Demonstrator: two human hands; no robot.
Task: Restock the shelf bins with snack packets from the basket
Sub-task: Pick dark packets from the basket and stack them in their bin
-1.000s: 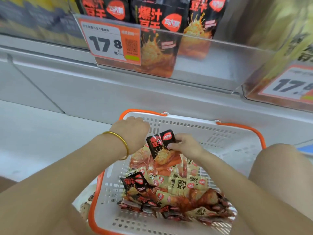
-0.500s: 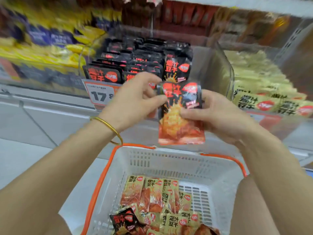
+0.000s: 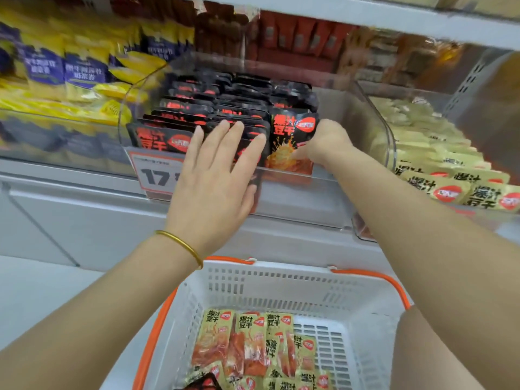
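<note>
Right hand (image 3: 323,144) curled round an upright black packet (image 3: 289,139), at front right of the bin (image 3: 374,119), left hand (image 3: 216,175) flat, fingers straight against the packet rows (image 3: 197,108) just left, basket (image 3: 281,280) below both wrists, yellow packets (image 3: 247,342) inside.

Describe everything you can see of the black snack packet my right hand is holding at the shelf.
The black packet is a flat, glossy pouch that looks like plastic film. Its top is black with large red-orange characters and a red oval logo, and there is an orange-red food picture below. It stands upright, facing the camera, at the front of the right-hand row in the clear bin, ahead of other black packets. The right hand grips its right edge. The left hand lies flat on the rows beside it.
</note>
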